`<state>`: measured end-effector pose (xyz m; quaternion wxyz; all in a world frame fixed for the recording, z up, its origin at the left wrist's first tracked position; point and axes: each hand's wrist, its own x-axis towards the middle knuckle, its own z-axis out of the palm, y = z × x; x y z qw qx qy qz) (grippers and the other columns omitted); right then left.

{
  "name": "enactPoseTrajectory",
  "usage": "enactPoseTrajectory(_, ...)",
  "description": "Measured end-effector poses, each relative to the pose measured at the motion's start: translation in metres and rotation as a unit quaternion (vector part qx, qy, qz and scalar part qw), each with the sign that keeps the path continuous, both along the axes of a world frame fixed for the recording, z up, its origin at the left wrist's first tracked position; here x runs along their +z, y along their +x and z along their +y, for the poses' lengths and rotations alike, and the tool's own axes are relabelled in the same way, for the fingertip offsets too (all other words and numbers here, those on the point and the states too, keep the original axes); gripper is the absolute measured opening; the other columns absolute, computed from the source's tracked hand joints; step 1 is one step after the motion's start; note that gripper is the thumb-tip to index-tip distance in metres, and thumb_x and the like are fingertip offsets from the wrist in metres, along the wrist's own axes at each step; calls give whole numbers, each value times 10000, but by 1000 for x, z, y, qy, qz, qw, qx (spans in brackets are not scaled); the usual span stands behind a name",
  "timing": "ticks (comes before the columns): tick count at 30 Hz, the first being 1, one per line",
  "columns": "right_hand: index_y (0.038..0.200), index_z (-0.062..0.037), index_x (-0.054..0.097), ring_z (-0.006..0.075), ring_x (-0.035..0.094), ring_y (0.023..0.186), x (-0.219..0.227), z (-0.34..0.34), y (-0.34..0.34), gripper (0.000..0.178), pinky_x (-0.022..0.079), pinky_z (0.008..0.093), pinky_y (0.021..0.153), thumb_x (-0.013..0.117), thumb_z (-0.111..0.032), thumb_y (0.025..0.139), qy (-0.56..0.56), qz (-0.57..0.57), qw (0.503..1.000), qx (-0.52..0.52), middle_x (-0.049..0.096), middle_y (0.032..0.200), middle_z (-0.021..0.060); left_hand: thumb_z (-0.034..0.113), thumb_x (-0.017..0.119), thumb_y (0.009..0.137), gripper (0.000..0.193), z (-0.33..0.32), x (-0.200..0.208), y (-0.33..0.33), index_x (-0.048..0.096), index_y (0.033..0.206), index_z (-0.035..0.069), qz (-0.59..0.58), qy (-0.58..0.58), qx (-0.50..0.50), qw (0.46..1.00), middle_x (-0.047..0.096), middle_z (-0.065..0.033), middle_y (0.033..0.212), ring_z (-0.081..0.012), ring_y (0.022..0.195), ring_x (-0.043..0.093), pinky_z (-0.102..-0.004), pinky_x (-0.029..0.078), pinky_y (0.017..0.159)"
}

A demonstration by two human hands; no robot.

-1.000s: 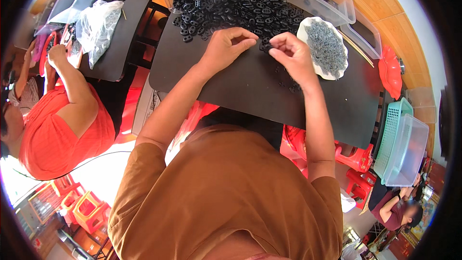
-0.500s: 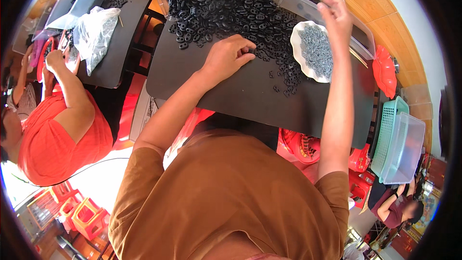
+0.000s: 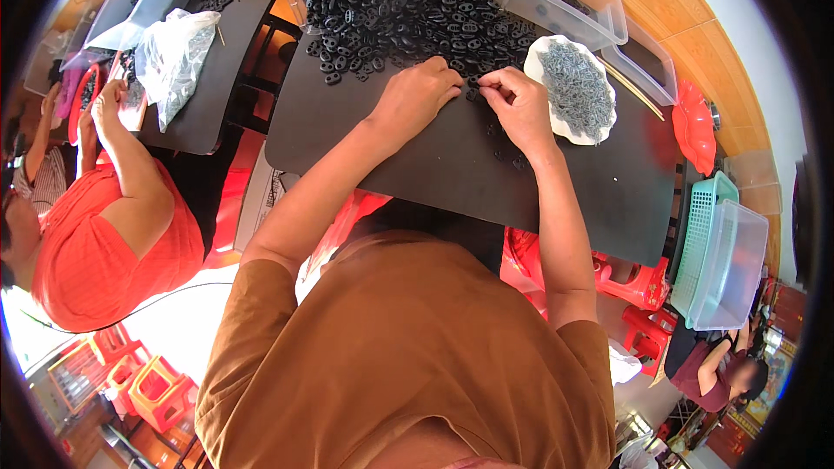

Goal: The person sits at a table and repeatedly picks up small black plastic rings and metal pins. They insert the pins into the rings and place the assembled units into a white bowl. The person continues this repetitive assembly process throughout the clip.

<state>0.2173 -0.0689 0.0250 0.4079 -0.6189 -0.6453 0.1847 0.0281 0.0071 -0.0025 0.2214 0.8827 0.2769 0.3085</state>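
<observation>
Before me, a large heap of small black plastic pieces with holes (image 3: 400,9) spreads over the dark table (image 3: 417,161). At the heap's near edge my left hand (image 3: 415,97) rests with its thumb and forefinger pinched. The fingers mostly hide the black piece between them. Just to its right, my right hand (image 3: 521,111) is closed in a pinch among smaller loose black pieces (image 3: 473,94), its fingertips close to the left ones. What the right fingertips hold is too small to make out. Beside the right hand stands a white scalloped dish (image 3: 566,135) full of tiny grey metal parts (image 3: 575,87).
Clear plastic bins (image 3: 569,22) and thin sticks (image 3: 634,91) lie beyond the dish. A red scalloped dish (image 3: 695,135) and stacked baskets (image 3: 705,226) are at the right. To the left, a person in red (image 3: 122,243) works at another table near a plastic bag (image 3: 174,61).
My right hand has come down and left from above the bins, past the dish, to the black pieces beside my left hand. The left hand has hardly moved.
</observation>
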Motion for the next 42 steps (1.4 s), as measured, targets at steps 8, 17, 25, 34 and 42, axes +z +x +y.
enactPoseTrajectory(8, 980, -30, 697, 105, 637, 708, 0, 1, -6, 174, 500, 231, 631, 738, 3, 814, 32, 52, 998, 8, 688, 849, 48, 133, 671, 941, 141, 7, 11, 0, 697, 1015, 16, -116, -386, -15, 915, 679, -18, 831, -67, 703, 605, -220, 506, 648)
enactPoseTrajectory(17, 956, -29, 701, 58, 625, 719, -10, 2, -3, 79, 499, 212, 660, 713, -32, 878, -65, 263, 962, 30, 690, 806, -10, 113, 671, 945, 159, 1, 3, 7, 676, 1052, -5, -168, -428, -57, 886, 681, -14, 874, -62, 770, 617, -206, 512, 694)
enactPoseTrajectory(25, 947, -45, 724, 107, 654, 707, 10, -2, 16, 104, 514, 251, 650, 715, -33, 844, 6, 29, 999, -19, 706, 802, 36, 87, 648, 953, 121, 2, 5, 5, 647, 1034, -3, -213, -476, -71, 850, 687, -44, 907, -95, 854, 668, -229, 549, 745)
enactPoseTrajectory(34, 923, -94, 731, 296, 638, 918, 33, -7, 100, 158, 504, 415, 787, 723, -36, 776, -84, -296, 946, -101, 642, 937, 76, 87, 644, 954, 118, 6, 5, 4, 647, 1042, 10, -194, -451, -74, 868, 670, -19, 890, -79, 814, 648, -222, 537, 742)
enactPoseTrajectory(42, 863, -68, 710, 293, 646, 873, 30, -4, 100, 71, 498, 420, 756, 706, -65, 792, -95, -312, 941, -86, 647, 892, 84, 82, 652, 945, 127, 8, 1, 3, 661, 1047, 7, -183, -443, -64, 875, 671, -12, 880, -70, 797, 638, -218, 527, 732)
